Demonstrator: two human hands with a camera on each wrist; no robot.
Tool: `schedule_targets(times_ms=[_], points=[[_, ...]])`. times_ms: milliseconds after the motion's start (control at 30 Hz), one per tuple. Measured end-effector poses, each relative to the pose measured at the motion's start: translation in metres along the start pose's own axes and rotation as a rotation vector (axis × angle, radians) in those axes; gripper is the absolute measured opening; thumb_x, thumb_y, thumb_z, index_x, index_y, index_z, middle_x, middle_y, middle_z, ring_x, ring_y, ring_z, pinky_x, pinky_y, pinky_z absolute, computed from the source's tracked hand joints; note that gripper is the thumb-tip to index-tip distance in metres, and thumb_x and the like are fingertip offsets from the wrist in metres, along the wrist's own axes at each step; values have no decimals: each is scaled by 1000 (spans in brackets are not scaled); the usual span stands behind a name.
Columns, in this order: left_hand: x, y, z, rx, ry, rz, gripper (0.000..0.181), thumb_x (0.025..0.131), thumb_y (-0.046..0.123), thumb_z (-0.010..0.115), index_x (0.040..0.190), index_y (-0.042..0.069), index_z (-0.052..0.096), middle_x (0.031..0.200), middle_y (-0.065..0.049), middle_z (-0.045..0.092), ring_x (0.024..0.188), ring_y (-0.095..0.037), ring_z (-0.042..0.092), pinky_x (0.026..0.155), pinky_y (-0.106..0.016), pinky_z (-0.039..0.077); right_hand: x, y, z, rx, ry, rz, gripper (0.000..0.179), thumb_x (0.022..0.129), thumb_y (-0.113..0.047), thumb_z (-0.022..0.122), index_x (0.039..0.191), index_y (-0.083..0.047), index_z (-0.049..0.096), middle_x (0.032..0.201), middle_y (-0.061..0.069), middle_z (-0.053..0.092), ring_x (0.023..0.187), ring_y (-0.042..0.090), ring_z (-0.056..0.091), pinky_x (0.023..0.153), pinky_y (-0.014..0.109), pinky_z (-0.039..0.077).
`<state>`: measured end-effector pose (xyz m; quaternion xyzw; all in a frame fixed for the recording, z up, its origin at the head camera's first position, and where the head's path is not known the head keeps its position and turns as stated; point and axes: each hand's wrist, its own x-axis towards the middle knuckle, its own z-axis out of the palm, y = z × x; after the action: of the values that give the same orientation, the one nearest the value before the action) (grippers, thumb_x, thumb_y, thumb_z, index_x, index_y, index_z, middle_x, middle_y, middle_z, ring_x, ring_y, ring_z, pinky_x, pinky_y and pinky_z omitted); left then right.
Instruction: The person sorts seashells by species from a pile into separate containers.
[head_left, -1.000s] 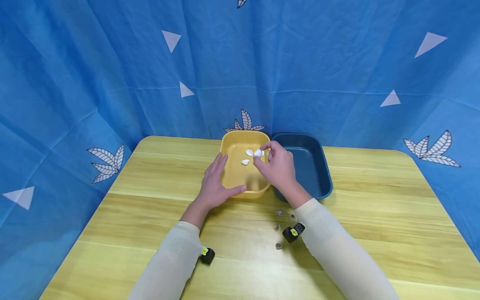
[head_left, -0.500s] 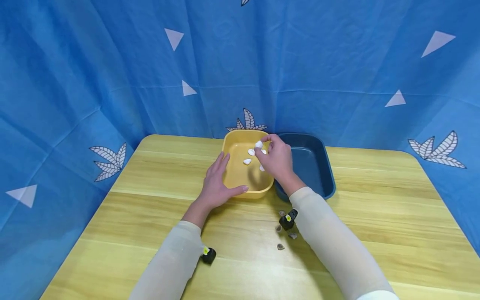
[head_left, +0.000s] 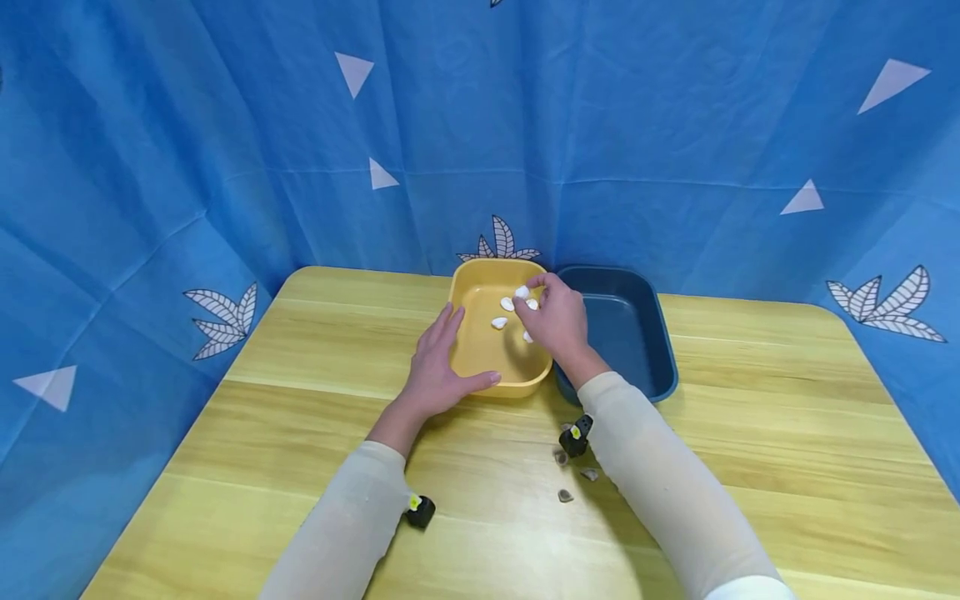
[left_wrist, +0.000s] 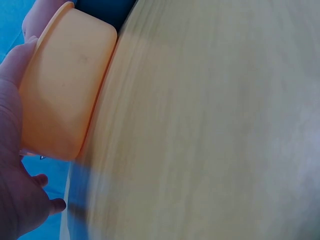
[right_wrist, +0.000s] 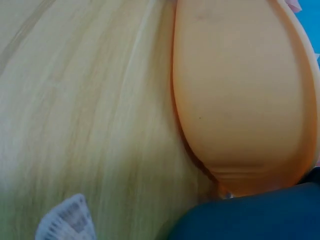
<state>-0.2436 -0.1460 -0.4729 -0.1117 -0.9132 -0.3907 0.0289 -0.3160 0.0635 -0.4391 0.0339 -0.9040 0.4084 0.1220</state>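
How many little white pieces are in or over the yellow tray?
5 visible: one white piece pinched in the right hand; four in the yellow tray: two toward the back, one mid-tray, one nearer the front beside the hand. More may be hidden.

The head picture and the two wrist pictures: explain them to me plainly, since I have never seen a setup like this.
There is no robot here; a person is working. The big picture comes from a camera worn on the head, looking forward and down. The other two come from wrist cameras, apparently the black boxes at the cuffs, and mostly show the table and the outside of the yellow tub. The person's left hand rests spread against that tub's left side and near rim. The right hand pinches a white piece over the tub. Other white pieces lie inside. Beside it stands a blue tub. Nearer the person, small brown pieces lie on the table; what they are is hard to tell.
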Motion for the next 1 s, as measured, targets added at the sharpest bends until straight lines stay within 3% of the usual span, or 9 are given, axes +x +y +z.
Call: schedule_targets(times_ms=[400, 600, 1000], points=[[2, 0, 1, 1, 19, 23, 115, 74, 66, 77, 162, 23, 18, 167, 6, 5, 149, -32, 9, 113, -62, 15, 2, 0, 2, -41, -4, 12, 35, 90, -33, 75, 115, -11, 65, 67, 6, 51, 58, 23, 50, 51, 37, 40], [0, -1, 3, 11, 4, 1, 115, 73, 69, 76, 162, 29, 14, 166, 9, 3, 149, -30, 8, 113, -61, 14, -2, 1, 1, -30, -12, 34, 38, 90, -34, 75, 117, -10, 65, 69, 6, 52, 60, 23, 51, 53, 37, 42], [0, -1, 2, 10, 8, 1, 116, 73, 71, 74, 162, 25, 16, 166, 9, 3, 149, -31, 7, 113, -62, 15, -6, -6, -11, 69, 41, 34, 38, 89, -35, 75, 116, -11, 66, 61, 7, 46, 49, 24, 45, 45, 35, 34]])
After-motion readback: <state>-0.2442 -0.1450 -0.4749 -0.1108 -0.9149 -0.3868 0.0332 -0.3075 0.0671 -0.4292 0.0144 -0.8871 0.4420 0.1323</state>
